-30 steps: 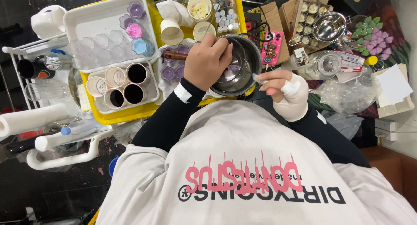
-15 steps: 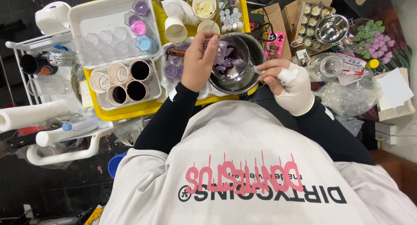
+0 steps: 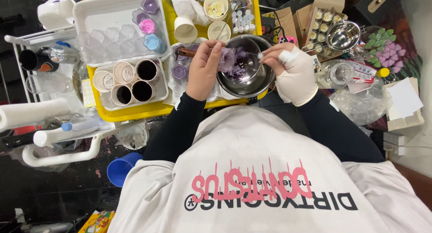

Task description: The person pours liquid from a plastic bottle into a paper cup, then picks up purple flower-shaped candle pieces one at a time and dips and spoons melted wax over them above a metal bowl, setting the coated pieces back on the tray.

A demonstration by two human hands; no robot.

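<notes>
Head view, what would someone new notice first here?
Mid-frame, the bare left hand holds a pale purple piece over a steel bowl, while the white-gloved right hand pinches a thin tool at its rim. To the left sits a yellow tray carrying a white tray of clear and coloured flower-shaped cups.

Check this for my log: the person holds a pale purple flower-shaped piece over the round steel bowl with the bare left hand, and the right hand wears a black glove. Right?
Not quite: the head view shows the right hand in a white glove, not a black one. The rest stands: the bare left hand holds the pale purple flower-shaped piece over the round steel bowl.
</notes>
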